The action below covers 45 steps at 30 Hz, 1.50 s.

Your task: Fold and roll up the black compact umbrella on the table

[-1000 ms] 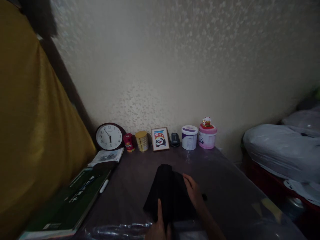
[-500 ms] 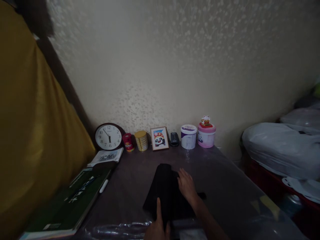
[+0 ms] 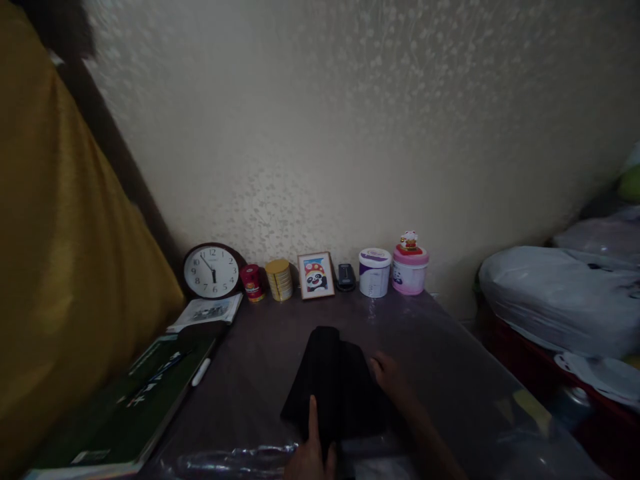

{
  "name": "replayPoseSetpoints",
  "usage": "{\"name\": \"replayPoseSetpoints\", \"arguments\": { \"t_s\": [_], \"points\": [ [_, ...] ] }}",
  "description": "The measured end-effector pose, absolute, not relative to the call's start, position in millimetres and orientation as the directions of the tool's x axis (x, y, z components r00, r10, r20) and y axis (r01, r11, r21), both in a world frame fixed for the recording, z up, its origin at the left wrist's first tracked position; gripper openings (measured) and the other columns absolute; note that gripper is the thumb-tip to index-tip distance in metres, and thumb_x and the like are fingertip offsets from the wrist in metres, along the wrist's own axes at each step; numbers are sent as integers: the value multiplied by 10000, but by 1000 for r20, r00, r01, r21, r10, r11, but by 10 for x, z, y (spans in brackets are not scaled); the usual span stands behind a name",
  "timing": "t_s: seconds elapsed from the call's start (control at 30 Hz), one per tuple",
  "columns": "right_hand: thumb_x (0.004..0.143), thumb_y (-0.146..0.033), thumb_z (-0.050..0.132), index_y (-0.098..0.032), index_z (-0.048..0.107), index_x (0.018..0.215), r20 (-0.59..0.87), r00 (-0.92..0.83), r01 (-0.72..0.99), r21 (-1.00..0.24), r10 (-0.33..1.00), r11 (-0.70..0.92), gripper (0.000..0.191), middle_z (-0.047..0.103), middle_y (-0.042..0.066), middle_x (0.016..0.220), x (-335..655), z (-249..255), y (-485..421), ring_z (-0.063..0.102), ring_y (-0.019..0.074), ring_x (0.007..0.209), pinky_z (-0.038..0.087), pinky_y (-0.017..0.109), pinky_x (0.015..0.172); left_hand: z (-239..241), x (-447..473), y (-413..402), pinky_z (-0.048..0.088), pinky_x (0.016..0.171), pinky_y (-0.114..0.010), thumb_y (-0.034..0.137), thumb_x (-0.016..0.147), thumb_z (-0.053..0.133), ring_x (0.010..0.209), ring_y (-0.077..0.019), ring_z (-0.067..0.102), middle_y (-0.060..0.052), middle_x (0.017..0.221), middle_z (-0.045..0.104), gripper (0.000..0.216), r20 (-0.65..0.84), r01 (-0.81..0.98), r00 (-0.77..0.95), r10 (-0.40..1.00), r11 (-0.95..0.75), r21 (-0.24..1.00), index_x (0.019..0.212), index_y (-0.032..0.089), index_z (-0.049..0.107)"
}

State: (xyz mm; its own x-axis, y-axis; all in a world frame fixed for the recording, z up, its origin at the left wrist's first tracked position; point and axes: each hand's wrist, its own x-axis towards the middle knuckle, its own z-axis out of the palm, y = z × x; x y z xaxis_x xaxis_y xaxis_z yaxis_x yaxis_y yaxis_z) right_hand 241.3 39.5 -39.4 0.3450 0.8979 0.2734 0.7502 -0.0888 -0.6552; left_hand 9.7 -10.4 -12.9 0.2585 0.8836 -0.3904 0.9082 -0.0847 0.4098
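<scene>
A black folding umbrella [image 3: 325,380] lies on the table with its cloth loosely folded, narrow at the far end and wider toward me. My left hand [image 3: 311,457] is at its near end, the index finger stretched along the cloth and the other fingers curled around the lower part, mostly out of sight. At the right edge of the cloth, my right hand [image 3: 390,377] is closed, fingers curled with the thumb side up, seemingly pinching the edge of a panel. Darkness hides the exact contact.
Along the wall stand a clock [image 3: 211,272], red can [image 3: 253,283], yellow tin [image 3: 279,280], panda picture frame [image 3: 316,275], dark small device [image 3: 345,277], white tub [image 3: 375,273] and pink tub [image 3: 410,272]. A green book [image 3: 130,407] and white marker [image 3: 201,372] lie left; plastic bags [image 3: 560,293] sit right.
My right hand has moved a little right and toward me, its fingers going from flat on the cloth to curled. The right panel lies spread wider. My left hand stays put.
</scene>
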Motion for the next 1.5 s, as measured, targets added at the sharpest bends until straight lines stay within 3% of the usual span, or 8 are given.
{"name": "replayPoseSetpoints", "arguments": {
  "t_s": [0.13, 0.23, 0.4, 0.6, 0.87, 1.13, 1.37, 1.5],
  "points": [
    [738, -364, 394, -177, 608, 733, 42, 386, 509, -843, 922, -175, 284, 604, 19, 611, 2358, -377, 301, 568, 167, 547, 453, 273, 498, -95, 95, -106, 408, 692, -268, 285, 864, 318, 884, -211, 627, -121, 992, 659, 693, -398, 907, 259, 880, -80, 413, 1355, 142, -148],
    [736, -421, 394, -177, 595, 683, -73, 397, 386, -891, 915, -239, 321, 572, -1, 544, 2301, -359, 294, 533, 146, 477, 411, 239, 422, -77, 96, -109, 410, 682, -282, 277, 863, 317, 864, -222, 631, -132, 995, 657, 689, -403, 905, 261, 877, -77, 418, 1358, 140, -144],
    [716, -470, 449, -185, 617, 659, 97, 357, 445, -892, 929, -78, 336, 659, 45, 682, 2208, -394, 285, 605, 208, 689, 458, 303, 633, -127, 86, -103, 409, 722, -266, 278, 858, 328, 915, -210, 620, -110, 1003, 654, 705, -385, 895, 266, 883, -78, 440, 1360, 158, -152],
    [691, -438, 452, -181, 630, 718, 122, 328, 470, -882, 937, -49, 313, 680, 65, 749, 2189, -458, 278, 621, 232, 739, 459, 332, 698, -79, 93, -130, 407, 721, -260, 266, 858, 328, 900, -200, 624, -112, 980, 662, 696, -379, 901, 255, 890, -77, 427, 1364, 149, -135],
    [662, -459, 470, -162, 656, 830, 114, 368, 422, -905, 923, -57, 390, 694, 81, 827, 2266, -482, 266, 629, 259, 802, 468, 366, 737, -97, 96, -131, 410, 720, -287, 270, 857, 332, 889, -217, 626, -100, 976, 668, 703, -372, 906, 255, 893, -86, 415, 1361, 161, -145],
    [668, -453, 492, -170, 650, 792, 105, 376, 374, -926, 921, -47, 347, 693, 72, 820, 2174, -293, 233, 626, 262, 808, 475, 368, 736, -55, 71, -154, 390, 719, -258, 292, 860, 337, 897, -190, 621, -75, 981, 670, 690, -341, 879, 256, 905, -71, 471, 1370, 182, -113],
    [758, -450, 459, -148, 578, 1032, 101, 202, 276, -960, 974, 42, 425, 686, 63, 815, 1862, 23, 402, 636, 218, 757, 486, 312, 669, -2, 43, -155, 390, 716, -247, 282, 856, 348, 919, -186, 614, -84, 1022, 657, 691, -345, 862, 276, 897, -72, 501, 1373, 182, -99],
    [714, -423, 520, -119, 572, 1057, 94, 265, 276, -961, 960, 18, 461, 686, 81, 830, 1691, -21, 585, 632, 231, 796, 483, 340, 718, -38, 46, -130, 394, 726, -261, 251, 844, 361, 918, -195, 616, -97, 1024, 655, 712, -353, 862, 285, 891, -78, 501, 1369, 174, -113]
  ]
}}
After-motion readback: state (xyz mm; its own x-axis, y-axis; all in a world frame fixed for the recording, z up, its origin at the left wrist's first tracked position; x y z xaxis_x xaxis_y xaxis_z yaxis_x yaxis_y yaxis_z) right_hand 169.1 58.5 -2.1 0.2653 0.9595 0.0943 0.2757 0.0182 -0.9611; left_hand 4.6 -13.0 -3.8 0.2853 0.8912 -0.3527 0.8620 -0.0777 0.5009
